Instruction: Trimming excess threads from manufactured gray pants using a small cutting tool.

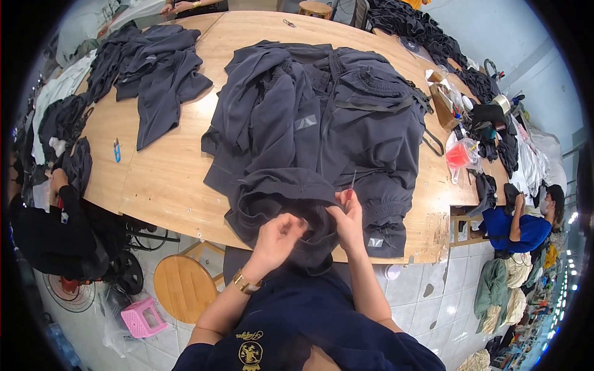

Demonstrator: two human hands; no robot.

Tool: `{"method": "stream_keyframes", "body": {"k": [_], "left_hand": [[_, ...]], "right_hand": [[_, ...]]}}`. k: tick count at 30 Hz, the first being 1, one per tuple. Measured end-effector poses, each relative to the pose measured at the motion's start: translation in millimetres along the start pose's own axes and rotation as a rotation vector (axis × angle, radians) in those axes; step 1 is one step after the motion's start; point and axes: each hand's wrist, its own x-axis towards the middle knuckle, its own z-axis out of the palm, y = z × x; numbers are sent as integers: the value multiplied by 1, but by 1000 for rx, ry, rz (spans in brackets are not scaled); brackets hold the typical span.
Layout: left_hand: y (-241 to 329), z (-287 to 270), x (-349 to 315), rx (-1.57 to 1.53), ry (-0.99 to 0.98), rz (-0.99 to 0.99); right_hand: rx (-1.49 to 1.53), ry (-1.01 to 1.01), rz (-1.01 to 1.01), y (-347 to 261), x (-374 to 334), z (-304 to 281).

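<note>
A dark grey garment (pixel 278 180) with a gathered, elastic-looking waistband lies bunched at the table's near edge, its opening toward me. My left hand (pixel 279 240), with a gold watch at the wrist, is over this opening, thumb and fingers pinched together; what they hold is too small to make out. At the right side of the waistband, my right hand (pixel 348 224) is closed around a small red-handled tool (pixel 350 193), whose thin metal tip points away from me. That hand's thumb rests against the cloth. More dark grey garments (pixel 371 136) are piled just beyond.
Blue thread snips (pixel 117 150) lie on the wooden table (pixel 167 179) at left, near more dark garments (pixel 161 80). A round wooden stool (pixel 182 287) stands at my left. Co-workers sit at both sides; one wears a blue shirt (pixel 526 232). A red plastic item (pixel 459 154) lies at right.
</note>
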Motion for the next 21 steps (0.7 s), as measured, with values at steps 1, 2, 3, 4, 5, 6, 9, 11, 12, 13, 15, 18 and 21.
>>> {"method": "stream_keyframes", "body": {"k": [1, 2, 3, 4, 5, 6, 9, 11, 12, 13, 15, 18, 21], "left_hand": [[-14, 4, 1, -372, 2, -175], [-12, 5, 5, -374, 5, -177], [-8, 3, 12, -683, -7, -338], [-5, 3, 18, -993, -19, -496], [-5, 3, 23, -989, -22, -494], [-6, 5, 28, -1019, 2, -420], [4, 5, 34, -1020, 92, -288], [16, -1, 30, -1010, 81, -132], [17, -4, 27, -1039, 32, -70], [20, -3, 25, -1033, 22, -72], [27, -2, 19, -981, 38, 41], [30, 12, 14, -942, 122, 82], [15, 15, 9, -905, 58, 155]], "right_hand": [[0, -7, 5, -6, -3, 1], [-108, -42, -44, -12, -5, 0], [-215, -78, -94, -19, -8, 1], [-171, -59, -101, -25, -10, 7], [-169, -57, -105, -25, -11, 6], [-210, -59, -144, -23, -14, 5], [-241, -20, -157, -9, -18, -1], [-359, -74, -103, -1, -22, -2], [-504, -116, -103, -2, -22, -2], [-500, -105, -105, -4, -21, -2], [-361, -98, -292, -8, -18, -2], [-259, -69, -288, -36, -15, 14], [-381, -146, -320, -49, -14, 34]]}}
